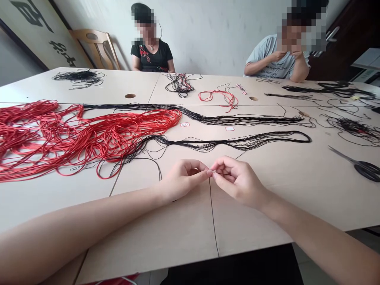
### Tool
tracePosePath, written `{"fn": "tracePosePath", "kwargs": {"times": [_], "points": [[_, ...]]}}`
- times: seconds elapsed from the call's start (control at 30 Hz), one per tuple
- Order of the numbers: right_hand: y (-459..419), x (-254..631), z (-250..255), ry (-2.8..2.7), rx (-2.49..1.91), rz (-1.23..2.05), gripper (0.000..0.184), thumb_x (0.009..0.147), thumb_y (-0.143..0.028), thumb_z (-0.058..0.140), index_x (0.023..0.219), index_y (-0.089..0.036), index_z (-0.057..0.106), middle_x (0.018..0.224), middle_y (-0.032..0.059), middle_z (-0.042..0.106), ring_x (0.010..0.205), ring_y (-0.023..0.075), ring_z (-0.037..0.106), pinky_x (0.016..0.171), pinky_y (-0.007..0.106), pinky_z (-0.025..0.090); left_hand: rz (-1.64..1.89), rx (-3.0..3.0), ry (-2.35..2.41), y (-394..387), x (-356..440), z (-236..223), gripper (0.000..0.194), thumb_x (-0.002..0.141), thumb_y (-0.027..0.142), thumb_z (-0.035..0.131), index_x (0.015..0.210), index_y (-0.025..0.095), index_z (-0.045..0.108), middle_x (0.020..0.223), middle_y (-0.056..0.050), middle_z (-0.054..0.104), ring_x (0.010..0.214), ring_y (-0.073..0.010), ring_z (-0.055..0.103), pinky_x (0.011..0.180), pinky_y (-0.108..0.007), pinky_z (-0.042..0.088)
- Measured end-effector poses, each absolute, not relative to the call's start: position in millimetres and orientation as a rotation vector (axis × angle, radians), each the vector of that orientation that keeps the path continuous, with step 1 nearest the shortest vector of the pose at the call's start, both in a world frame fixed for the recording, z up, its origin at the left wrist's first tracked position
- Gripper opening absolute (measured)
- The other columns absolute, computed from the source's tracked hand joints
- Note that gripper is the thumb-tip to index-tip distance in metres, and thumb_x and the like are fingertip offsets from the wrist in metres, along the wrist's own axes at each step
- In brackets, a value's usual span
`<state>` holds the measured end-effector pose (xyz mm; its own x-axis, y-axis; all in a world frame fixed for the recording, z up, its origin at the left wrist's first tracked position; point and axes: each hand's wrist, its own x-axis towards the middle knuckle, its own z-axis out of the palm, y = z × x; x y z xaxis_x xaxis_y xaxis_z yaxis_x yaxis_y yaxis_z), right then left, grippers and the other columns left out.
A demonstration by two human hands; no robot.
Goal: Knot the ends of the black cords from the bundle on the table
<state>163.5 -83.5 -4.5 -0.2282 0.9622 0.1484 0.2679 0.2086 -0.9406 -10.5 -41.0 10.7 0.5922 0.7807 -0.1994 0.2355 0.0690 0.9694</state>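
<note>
Near the middle of the table, my left hand and my right hand meet with their fingertips pinched together. A thin black cord passes between them, running from the fingertips down toward the table's front edge. A short stretch of cord also shows across the right hand's curled fingers. The exact spot where the fingertips meet is too small to make out. Just beyond the hands lies a long bundle of black cords, looped at its right end. To the left spreads a large tangled heap of red cords.
Scissors lie at the right. Another black bundle stretches behind, with small labels beside it. Farther back are a red cord loop and black tangles. Two people sit across the table.
</note>
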Motion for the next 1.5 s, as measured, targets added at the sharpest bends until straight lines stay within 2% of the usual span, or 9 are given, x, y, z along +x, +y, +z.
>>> {"fn": "tracePosePath", "kwargs": {"times": [0.2, 0.43, 0.67, 0.77, 1.27, 1.4, 1.5], "points": [[-82.9, 166.1, -4.5, -1.723, -1.189, 0.915, 0.004, 0.082, -0.015, 0.053, 0.078, -0.017, 0.055, 0.063, -0.0038, 0.045, 0.055, 0.0055, 0.040, 0.048, 0.016, 0.034, 0.505, 1.549, 0.828, -36.9, -13.3, 6.8, 0.024, 0.079, 0.035, 0.058, 0.083, 0.011, 0.062, 0.067, 0.001, 0.054, 0.061, -0.0081, 0.044, 0.055, -0.021, 0.033], [-82.2, 166.2, -6.3, -1.753, -1.230, 0.853, 0.004, 0.081, -0.016, 0.052, 0.079, -0.016, 0.056, 0.059, -0.0043, 0.040, 0.052, 0.0062, 0.038, 0.045, 0.018, 0.033, 0.496, 1.528, 0.909, -36.9, -12.1, 9.7, 0.023, 0.079, 0.036, 0.056, 0.078, 0.013, 0.060, 0.048, 0.007, 0.040, 0.043, -0.0047, 0.030, 0.043, -0.020, 0.022], [-82.1, 166.1, -8.0, -1.815, -1.200, 0.697, 0.004, 0.077, -0.015, 0.055, 0.077, -0.017, 0.059, 0.058, -0.0039, 0.040, 0.050, 0.0069, 0.038, 0.044, 0.020, 0.032, 0.492, 1.654, 0.875, -35.7, -13.3, 6.3, 0.026, 0.081, 0.037, 0.053, 0.080, 0.012, 0.061, 0.066, -0.001, 0.055, 0.058, -0.0094, 0.044, 0.052, -0.022, 0.033], [-81.9, 166.1, -9.1, -1.826, -1.195, 0.652, 0.006, 0.076, -0.014, 0.055, 0.078, -0.017, 0.061, 0.058, -0.0038, 0.039, 0.051, 0.0072, 0.037, 0.044, 0.020, 0.033, 0.499, 1.675, 0.866, -36.0, -14.0, 7.0, 0.027, 0.081, 0.037, 0.052, 0.080, 0.012, 0.061, 0.070, -0.002, 0.057, 0.063, -0.0111, 0.047, 0.056, -0.023, 0.036], [-83.7, 167.6, -7.7, -1.827, -1.197, 0.545, 0.004, 0.077, -0.016, 0.057, 0.077, -0.017, 0.061, 0.055, -0.0053, 0.033, 0.048, 0.0062, 0.034, 0.043, 0.020, 0.031, 0.505, 1.695, 0.895, -37.1, -13.1, 8.1, 0.029, 0.081, 0.040, 0.052, 0.079, 0.012, 0.061, 0.063, 0.002, 0.049, 0.056, -0.0086, 0.038, 0.051, -0.022, 0.031], [-84.0, 166.9, -7.5, -1.849, -1.169, 0.447, 0.007, 0.076, -0.013, 0.056, 0.076, -0.018, 0.062, 0.052, -0.0063, 0.031, 0.046, 0.0061, 0.031, 0.044, 0.021, 0.031, 0.502, 1.685, 0.900, -37.4, -12.7, 8.8, 0.030, 0.080, 0.040, 0.053, 0.078, 0.012, 0.062, 0.063, 0.001, 0.051, 0.055, -0.0087, 0.039, 0.051, -0.022, 0.032], [-83.6, 166.2, -7.4, -1.862, -1.155, 0.404, 0.008, 0.076, -0.013, 0.056, 0.077, -0.018, 0.062, 0.051, -0.0056, 0.036, 0.046, 0.0067, 0.034, 0.045, 0.022, 0.032, 0.498, 1.675, 0.899, -37.3, -13.0, 9.1, 0.031, 0.081, 0.041, 0.053, 0.079, 0.012, 0.063, 0.064, 0.000, 0.054, 0.057, -0.0093, 0.042, 0.053, -0.022, 0.034]]}}
